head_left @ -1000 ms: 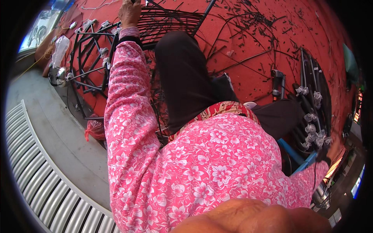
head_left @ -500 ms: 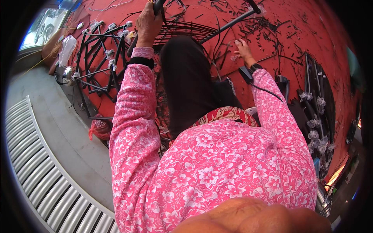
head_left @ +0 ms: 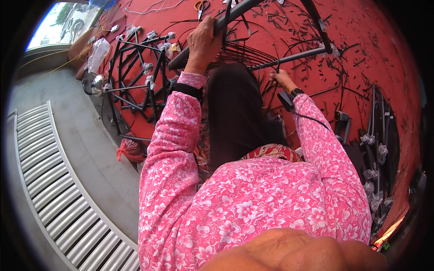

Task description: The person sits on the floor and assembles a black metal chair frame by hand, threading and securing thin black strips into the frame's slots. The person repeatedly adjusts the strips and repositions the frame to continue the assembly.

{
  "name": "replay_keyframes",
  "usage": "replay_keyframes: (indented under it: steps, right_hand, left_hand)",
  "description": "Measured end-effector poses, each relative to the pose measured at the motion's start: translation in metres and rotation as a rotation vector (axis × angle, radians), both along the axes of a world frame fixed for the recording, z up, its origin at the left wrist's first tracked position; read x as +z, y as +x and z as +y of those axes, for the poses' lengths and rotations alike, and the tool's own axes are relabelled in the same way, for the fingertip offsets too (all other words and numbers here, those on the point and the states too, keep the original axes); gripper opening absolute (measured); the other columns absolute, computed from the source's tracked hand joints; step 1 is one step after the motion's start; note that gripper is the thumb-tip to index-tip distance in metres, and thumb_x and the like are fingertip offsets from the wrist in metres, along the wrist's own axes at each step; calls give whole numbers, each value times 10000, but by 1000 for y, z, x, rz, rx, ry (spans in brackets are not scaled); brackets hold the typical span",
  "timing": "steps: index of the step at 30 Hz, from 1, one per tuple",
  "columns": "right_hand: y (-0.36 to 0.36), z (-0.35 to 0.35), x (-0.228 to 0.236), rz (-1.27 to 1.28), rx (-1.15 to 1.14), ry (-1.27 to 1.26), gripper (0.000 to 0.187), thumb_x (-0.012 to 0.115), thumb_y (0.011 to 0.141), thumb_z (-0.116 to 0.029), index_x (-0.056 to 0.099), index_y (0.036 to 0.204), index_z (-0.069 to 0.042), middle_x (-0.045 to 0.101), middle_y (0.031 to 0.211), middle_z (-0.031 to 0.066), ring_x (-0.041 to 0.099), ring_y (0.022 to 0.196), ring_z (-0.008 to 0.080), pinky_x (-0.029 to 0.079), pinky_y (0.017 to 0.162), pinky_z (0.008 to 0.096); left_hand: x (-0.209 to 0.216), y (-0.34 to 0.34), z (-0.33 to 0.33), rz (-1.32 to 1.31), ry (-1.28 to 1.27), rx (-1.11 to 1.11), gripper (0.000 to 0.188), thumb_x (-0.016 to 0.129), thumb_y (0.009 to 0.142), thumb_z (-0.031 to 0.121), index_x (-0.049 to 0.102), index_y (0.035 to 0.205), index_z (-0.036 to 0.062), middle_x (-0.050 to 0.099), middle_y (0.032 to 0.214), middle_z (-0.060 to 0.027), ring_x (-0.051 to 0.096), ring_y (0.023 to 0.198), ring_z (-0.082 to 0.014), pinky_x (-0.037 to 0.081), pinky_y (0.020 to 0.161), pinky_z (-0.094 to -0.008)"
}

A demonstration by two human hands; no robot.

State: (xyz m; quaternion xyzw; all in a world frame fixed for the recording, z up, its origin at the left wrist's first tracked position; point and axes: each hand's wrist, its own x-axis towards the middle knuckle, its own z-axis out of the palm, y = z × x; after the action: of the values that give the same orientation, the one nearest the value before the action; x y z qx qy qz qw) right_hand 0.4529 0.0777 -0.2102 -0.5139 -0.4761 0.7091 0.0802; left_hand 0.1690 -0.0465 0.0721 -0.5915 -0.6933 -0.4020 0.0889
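Observation:
My left hand (head_left: 202,45) is wrapped round a tube of a dark metal frame (head_left: 300,55), holding it tilted above the floor. Thin dark strips (head_left: 239,55) run in rows across part of the frame, close by my raised knee. My right hand (head_left: 285,81) is closed below the frame's lower bar, its fingertips pinching a thin dark strip (head_left: 277,64) that loops over the bar. A small black box (head_left: 285,100) with a cord lies against my right wrist.
Dark tubular frames (head_left: 135,77) with plastic-wrapped ends stand at left, near a red bag (head_left: 131,149). Scissors (head_left: 201,8) and many strip offcuts lie on the red floor covering (head_left: 352,27). A roller conveyor (head_left: 58,185) curves at lower left; wrapped tubes (head_left: 375,144) lie right.
My left hand and the frame now appear farther right and lower in view. My right hand, open with spread fingers before, has closed at the strip by the lower bar.

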Motion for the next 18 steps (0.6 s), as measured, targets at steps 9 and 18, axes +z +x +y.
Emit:
replay_keyframes:
  steps: [9, 18]
  right_hand:
    - [156, -123, 177, -421, 1050, 640, 248, 705, 867, -225, 681, 952, 6, 710, 809, 186, 707, 745, 326, 534, 674, 428]
    - [112, -108, 544, -23, 1173, 700, 328, 710, 867, -241, 683, 1127, -43, 687, 838, 133, 682, 671, 281, 506, 599, 374]
  left_hand:
    - [-8, -22, 34, 7, -17, -61, 391, 748, 893, 437, 584, 962, 89, 648, 759, -165, 651, 768, -435, 481, 659, -485]
    - [-24, -13, 72, 97, -67, -71, 363, 675, 916, 459, 618, 1006, 112, 708, 879, -152, 693, 869, -399, 517, 715, -508]
